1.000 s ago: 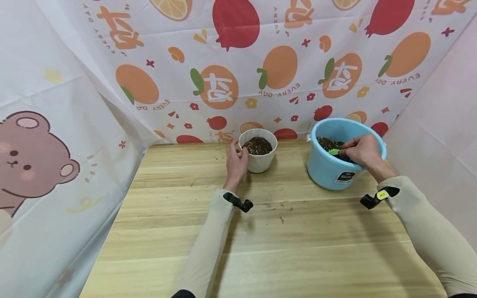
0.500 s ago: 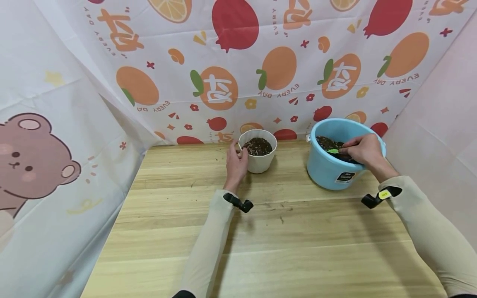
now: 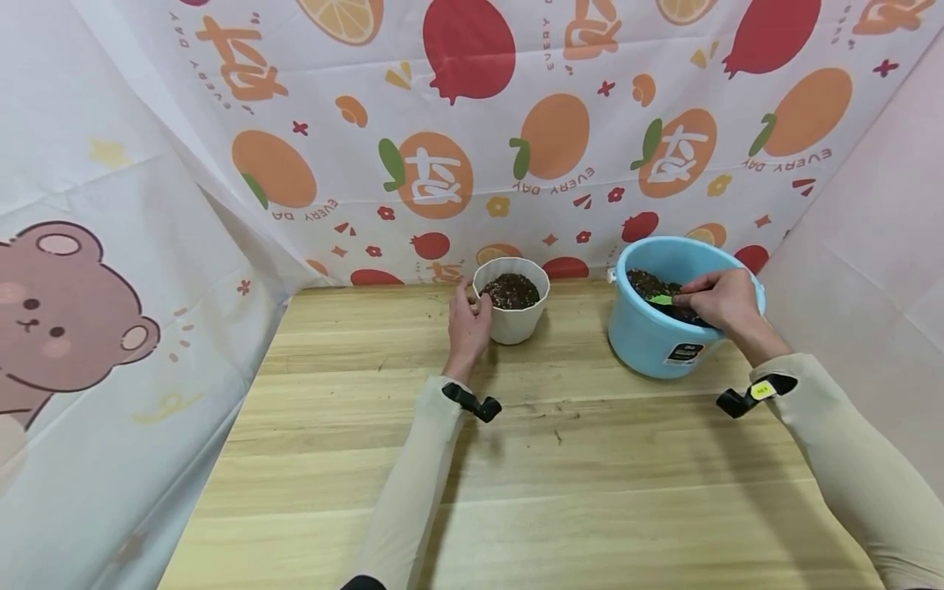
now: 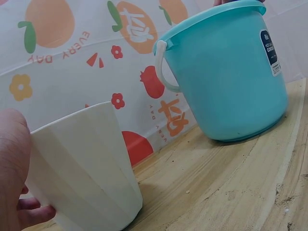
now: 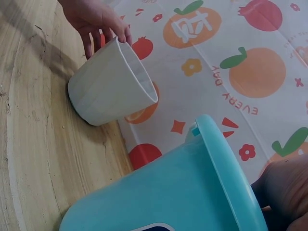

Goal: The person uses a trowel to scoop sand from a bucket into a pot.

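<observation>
A white faceted flower pot [image 3: 515,324] with dark soil [image 3: 510,291] in it stands upright near the back of the table. My left hand [image 3: 469,328] holds it from the left, thumb at the rim and fingers against the outer wall. To the right is a light blue bucket [image 3: 649,348], part filled with soil. Inside its mouth, my right hand [image 3: 721,301] pinches a small green trowel [image 3: 660,300], whose far part is hidden by soil and fingers. In the right wrist view, the bucket rim [image 5: 228,168] covers most of that hand [image 5: 288,190].
The wooden table [image 3: 354,459] has crumbs of soil scattered before the pot and bucket. A white handle [image 4: 162,67] hangs at the bucket's left side. Fruit-printed cloth [image 3: 472,147] hangs close behind, and pale cloth encloses both sides.
My right hand has shifted slightly to the right inside the bucket, and less of the green trowel's flat face shows. My left hand and the pot have stayed in place.
</observation>
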{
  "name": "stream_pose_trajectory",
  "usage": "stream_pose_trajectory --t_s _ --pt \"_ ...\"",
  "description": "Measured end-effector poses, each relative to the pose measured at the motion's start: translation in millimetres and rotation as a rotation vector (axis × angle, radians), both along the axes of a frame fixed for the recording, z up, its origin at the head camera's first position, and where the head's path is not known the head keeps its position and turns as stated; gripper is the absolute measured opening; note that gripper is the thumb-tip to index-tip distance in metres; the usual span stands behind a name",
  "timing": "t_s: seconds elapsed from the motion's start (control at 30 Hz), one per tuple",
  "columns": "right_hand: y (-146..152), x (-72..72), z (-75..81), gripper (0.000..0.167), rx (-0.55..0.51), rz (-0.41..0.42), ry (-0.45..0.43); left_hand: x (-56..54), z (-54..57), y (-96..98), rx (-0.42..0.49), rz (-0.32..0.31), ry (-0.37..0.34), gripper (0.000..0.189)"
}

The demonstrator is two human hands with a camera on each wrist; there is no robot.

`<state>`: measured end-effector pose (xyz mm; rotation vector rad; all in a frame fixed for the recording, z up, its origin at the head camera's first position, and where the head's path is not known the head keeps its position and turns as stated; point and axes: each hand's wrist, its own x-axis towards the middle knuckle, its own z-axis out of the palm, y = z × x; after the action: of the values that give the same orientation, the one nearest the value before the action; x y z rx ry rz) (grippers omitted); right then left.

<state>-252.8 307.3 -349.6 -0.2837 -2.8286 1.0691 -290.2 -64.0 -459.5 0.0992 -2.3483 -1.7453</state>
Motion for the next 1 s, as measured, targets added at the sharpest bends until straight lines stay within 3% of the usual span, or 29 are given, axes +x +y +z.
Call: stream_pose_trajectory --t_s 0.67,1.0 --pt "0.3 6.7 -1.9 0.031 0.002 -0.046 0.087 0.5 1.4 0.6 0.005 -0.015 0.014 0.055" --pt "1.5 7.9 -0.3 0.032 -0.03 -0.045 0.081 2.0 0.4 -0.3 0.012 -0.014 0.011 0.055"
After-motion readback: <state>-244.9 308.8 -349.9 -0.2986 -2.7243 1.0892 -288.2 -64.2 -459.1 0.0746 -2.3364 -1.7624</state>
